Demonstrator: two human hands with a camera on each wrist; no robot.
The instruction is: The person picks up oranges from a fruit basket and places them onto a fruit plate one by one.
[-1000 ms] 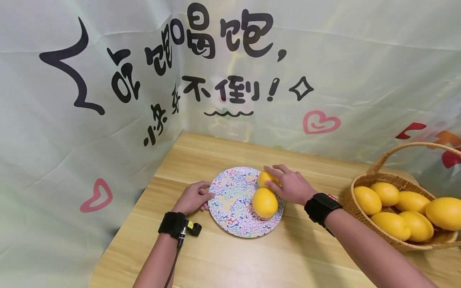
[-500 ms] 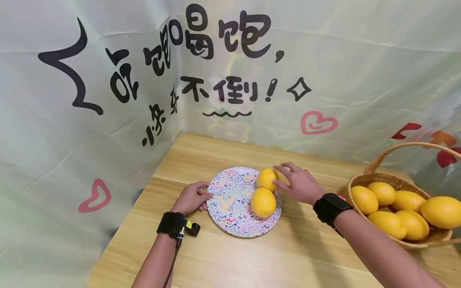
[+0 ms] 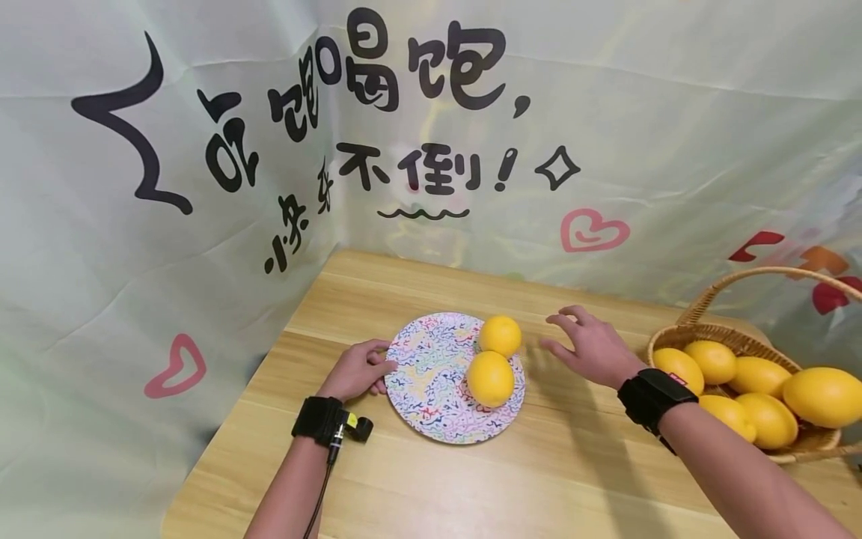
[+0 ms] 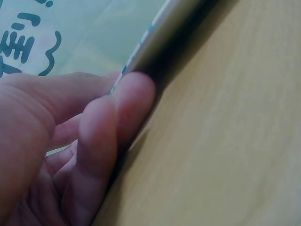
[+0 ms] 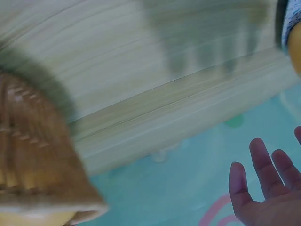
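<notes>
Lemons on plate: two, touching each other. The nearer lemon [image 3: 491,379] sits toward the plate's 3 o'clock edge; the farther lemon [image 3: 500,335] sits at about 1 o'clock on the plate.
Plate: one, round, with a coloured squiggle pattern [image 3: 431,404], lying flat on the wooden table [image 3: 539,479], straight ahead of you.
Your left hand: your left hand [image 3: 357,370] is at the plate's 9 o'clock edge, fingers curled against the rim and pinching it; the left wrist view shows a finger [image 4: 134,106] pressed up under the rim [image 4: 155,33].
Your right hand: your right hand [image 3: 592,350] hovers above the table off the plate's 3 o'clock side, fingers spread and relaxed, holding nothing, apart from both lemons.
Key relation: from your right hand the two lemons lie at 9 o'clock, the farther one closest to the fingertips. The lemons' row runs roughly 12 to 6 o'clock. Your right hand is much the nearer hand to the fruit.
Basket: one wicker basket [image 3: 727,340] with a hoop handle, at 3 o'clock, just beyond your right wrist.
Basket lemons: five in view [image 3: 824,395].
Backdrop: pale cloth [image 3: 673,150] with black lettering and hearts.
</notes>
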